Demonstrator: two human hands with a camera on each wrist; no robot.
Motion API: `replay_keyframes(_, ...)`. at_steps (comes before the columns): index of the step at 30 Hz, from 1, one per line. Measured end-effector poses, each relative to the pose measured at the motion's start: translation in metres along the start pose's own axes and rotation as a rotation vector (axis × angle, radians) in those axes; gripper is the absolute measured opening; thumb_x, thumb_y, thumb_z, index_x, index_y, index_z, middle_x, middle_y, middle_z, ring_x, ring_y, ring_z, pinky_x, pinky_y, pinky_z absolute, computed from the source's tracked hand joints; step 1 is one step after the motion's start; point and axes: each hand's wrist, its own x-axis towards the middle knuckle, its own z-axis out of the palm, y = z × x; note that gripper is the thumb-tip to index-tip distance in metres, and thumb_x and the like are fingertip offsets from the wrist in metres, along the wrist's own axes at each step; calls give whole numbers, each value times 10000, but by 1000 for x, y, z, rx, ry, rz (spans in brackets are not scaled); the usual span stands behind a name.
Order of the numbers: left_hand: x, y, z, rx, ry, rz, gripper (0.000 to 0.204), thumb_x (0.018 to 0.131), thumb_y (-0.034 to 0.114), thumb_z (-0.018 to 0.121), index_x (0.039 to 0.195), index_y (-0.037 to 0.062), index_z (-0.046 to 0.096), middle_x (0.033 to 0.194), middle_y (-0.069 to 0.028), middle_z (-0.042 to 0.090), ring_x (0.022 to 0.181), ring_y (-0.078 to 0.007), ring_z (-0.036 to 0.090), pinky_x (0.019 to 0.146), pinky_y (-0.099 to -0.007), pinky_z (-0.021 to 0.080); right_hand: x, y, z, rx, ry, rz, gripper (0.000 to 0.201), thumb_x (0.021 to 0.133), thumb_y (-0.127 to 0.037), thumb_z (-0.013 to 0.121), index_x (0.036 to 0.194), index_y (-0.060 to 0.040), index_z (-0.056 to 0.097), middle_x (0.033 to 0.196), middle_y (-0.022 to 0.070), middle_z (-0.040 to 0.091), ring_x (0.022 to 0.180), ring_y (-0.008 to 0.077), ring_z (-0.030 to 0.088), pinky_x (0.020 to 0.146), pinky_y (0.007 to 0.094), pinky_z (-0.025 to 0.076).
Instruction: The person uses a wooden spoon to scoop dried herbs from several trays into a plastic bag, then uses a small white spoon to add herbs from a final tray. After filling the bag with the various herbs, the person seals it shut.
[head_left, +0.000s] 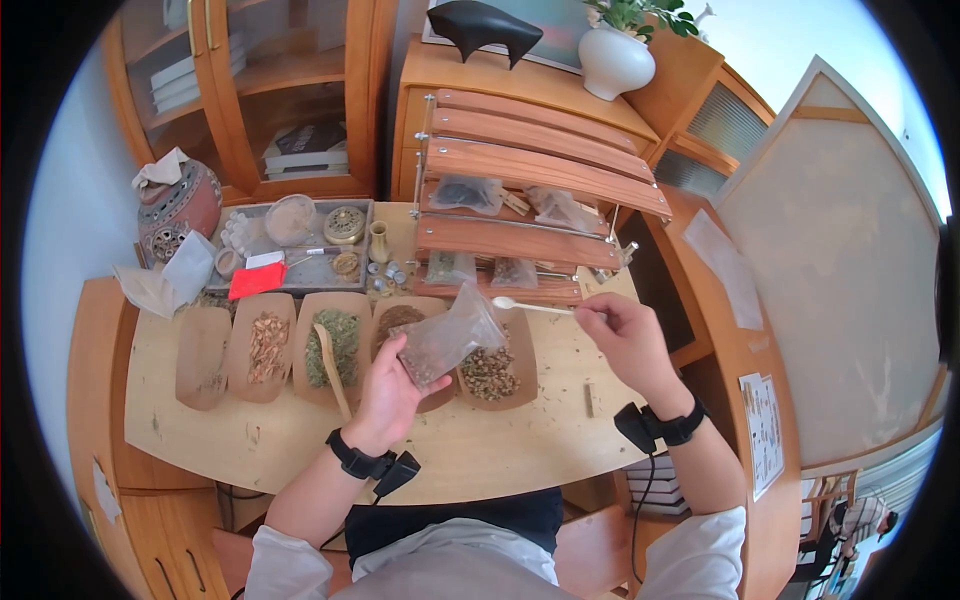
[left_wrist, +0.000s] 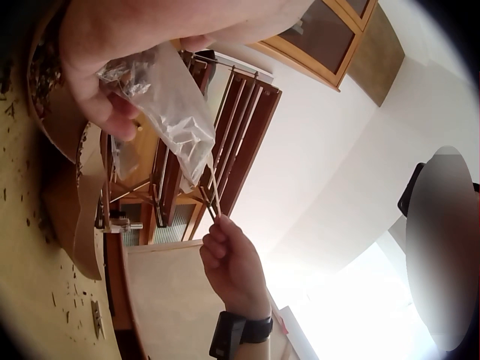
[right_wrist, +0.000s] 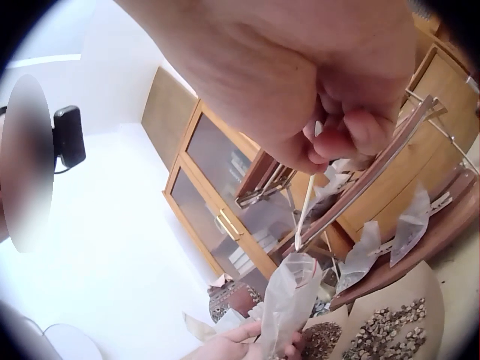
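My left hand [head_left: 383,402] grips a clear plastic bag [head_left: 452,342] by its lower part, where some brown bits lie. The bag leans up to the right, over paper trays of dried herbs. Between thumb and fingers, my right hand [head_left: 632,345] pinches the handle of a small pale spoon [head_left: 535,306]. The spoon's bowl is close to the bag's mouth, as the right wrist view also shows. Below the bag, one tray [head_left: 524,345] contains brown dried pieces. A wooden scoop [head_left: 334,372] rests in the tray of green leaves [head_left: 342,340].
A slatted wooden rack [head_left: 520,235] with small plastic bags stands behind the trays. At back left, a grey tray [head_left: 364,215] carries small vessels, beside a patterned jar [head_left: 180,205]. A clothespin [head_left: 589,400] and scattered bits lie on the table [head_left: 480,460].
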Motion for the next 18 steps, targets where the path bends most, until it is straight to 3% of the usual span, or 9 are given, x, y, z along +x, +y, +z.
replay_keyframes(4, 1, 0, -4, -20, 5, 14, 439, 1013, 402, 412, 1331, 107, 474, 1298, -54, 584, 1173, -183, 556, 912, -420, 478, -3, 50, -5, -143, -39, 52, 125, 916, -114, 675, 931, 9, 695, 696, -42, 603, 618, 10, 485, 550, 195, 391)
replay_keyframes(5, 1, 0, -5, -22, 9, 16, 438, 1013, 402, 413, 1330, 106, 474, 1295, -54, 585, 1169, -183, 557, 914, -422, 476, -5, 64, -2, -228, -48, 64, 159, 893, -153, 675, 916, 2, 700, 663, 35, 614, 587, 94, 529, 555, 267, 439)
replay_keyframes(9, 1, 0, -3, -23, 10, 18, 437, 1011, 399, 413, 1327, 103, 475, 1287, -54, 587, 1162, -185, 560, 922, -426, 468, -13, 91, 22, -234, -145, 89, 158, 892, -147, 658, 918, 0, 710, 680, 61, 637, 613, 125, 585, 585, 292, 477)
replay_keyframes(16, 1, 2, -1, -5, 35, 8, 442, 1008, 404, 411, 1332, 110, 475, 1296, -52, 582, 1171, -182, 555, 928, -422, 468, -5, 98, 53, 67, -342, 346, 205, 910, -171, 644, 951, 19, 710, 702, 25, 627, 612, 99, 545, 567, 264, 451)
replay_keyframes(18, 2, 2, -2, -4, 32, 7, 445, 1010, 403, 404, 1339, 111, 471, 1300, -51, 581, 1172, -181, 555, 929, -418, 470, -3, 95, 54, 144, -370, 427, 208, 926, -163, 639, 986, 28, 695, 671, 1, 571, 580, 74, 492, 533, 241, 398)
